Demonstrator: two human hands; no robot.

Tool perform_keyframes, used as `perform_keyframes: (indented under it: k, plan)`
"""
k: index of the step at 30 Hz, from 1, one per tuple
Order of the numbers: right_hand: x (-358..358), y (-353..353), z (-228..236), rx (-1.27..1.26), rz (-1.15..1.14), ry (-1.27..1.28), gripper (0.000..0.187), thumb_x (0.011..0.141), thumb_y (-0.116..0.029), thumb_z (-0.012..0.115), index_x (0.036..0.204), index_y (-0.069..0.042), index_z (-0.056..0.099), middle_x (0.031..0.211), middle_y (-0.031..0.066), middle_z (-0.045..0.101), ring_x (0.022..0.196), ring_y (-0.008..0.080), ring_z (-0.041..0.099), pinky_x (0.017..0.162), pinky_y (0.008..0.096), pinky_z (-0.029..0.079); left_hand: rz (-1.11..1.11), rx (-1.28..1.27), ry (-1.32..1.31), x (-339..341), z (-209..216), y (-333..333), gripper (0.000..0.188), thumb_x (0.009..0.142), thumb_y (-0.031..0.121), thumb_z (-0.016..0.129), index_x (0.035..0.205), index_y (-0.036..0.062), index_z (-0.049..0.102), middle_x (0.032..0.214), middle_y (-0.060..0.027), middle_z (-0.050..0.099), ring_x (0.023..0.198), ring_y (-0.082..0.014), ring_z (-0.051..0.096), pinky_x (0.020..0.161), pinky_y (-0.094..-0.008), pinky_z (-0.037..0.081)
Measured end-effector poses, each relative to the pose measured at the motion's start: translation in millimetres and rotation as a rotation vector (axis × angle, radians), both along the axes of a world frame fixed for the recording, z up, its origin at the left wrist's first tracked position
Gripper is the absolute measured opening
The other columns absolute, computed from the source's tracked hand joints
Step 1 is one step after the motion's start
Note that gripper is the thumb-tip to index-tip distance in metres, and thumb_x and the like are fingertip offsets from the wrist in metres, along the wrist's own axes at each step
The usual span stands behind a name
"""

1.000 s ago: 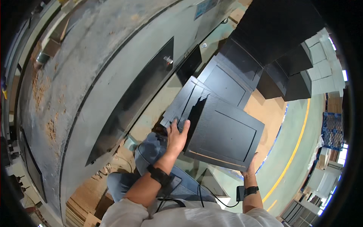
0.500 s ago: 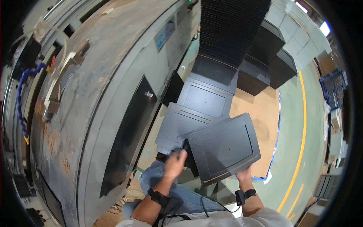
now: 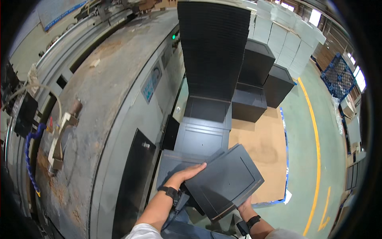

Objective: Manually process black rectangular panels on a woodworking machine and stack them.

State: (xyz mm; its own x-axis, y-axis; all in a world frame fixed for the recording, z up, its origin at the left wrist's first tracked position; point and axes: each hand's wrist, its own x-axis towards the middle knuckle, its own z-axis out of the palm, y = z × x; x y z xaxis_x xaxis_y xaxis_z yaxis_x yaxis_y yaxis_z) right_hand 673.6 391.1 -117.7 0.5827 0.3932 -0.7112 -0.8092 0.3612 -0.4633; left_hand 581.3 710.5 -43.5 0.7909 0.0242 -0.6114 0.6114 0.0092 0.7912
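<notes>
I hold a flat black cardboard sheet [image 3: 225,183] with creased fold lines, tilted in front of me. My left hand [image 3: 187,174] lies flat on its upper left edge, fingers stretched out. My right hand [image 3: 245,206] grips its lower right edge from beneath and is mostly hidden by the sheet. Beneath the sheet lies another black sheet [image 3: 173,165], and a row of more flat black sheets [image 3: 203,127] runs ahead toward a tall stack of black sheets [image 3: 213,44].
A large grey, rust-stained machine [image 3: 107,99] fills the left side, with a dark panel [image 3: 131,175] near my left arm. Shorter black stacks [image 3: 262,79] stand on a brown board [image 3: 260,155]. White stacks [image 3: 286,36], a yellow floor line [image 3: 316,135] and a blue pallet [image 3: 338,73] lie right.
My view has swung up toward the tall stack. The held sheet has dropped lower and turned, with both hands still on it.
</notes>
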Motion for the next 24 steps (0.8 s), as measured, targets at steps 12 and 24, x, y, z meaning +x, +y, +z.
perform_keyframes:
  k: [12,24]
  plan:
    - [67,-9,67,-0.183,0.409,-0.225,0.066,0.092,-0.062,0.038,0.126,-0.007,0.055,0.122,0.0102,0.059,0.107,0.0265,0.056,0.093,0.0404,0.045,0.413,-0.074,0.008,-59,-20,-107,0.094,0.087,0.066,0.047,0.149,0.0033,0.015,0.148,-0.0211,0.023,0.137,-0.0337,0.024,0.110,-0.0403,0.026]
    - [93,175,103,-0.422,1.247,-0.582,0.069,0.093,-0.062,0.035,0.127,-0.006,0.054,0.124,0.0116,0.058,0.110,0.0250,0.055,0.095,0.0379,0.044,1.699,-1.202,-0.015,-89,16,-206,0.042,0.095,0.039,0.037,0.115,0.0090,0.058,0.119,-0.0128,0.059,0.109,-0.0313,0.055,0.095,-0.0484,0.044]
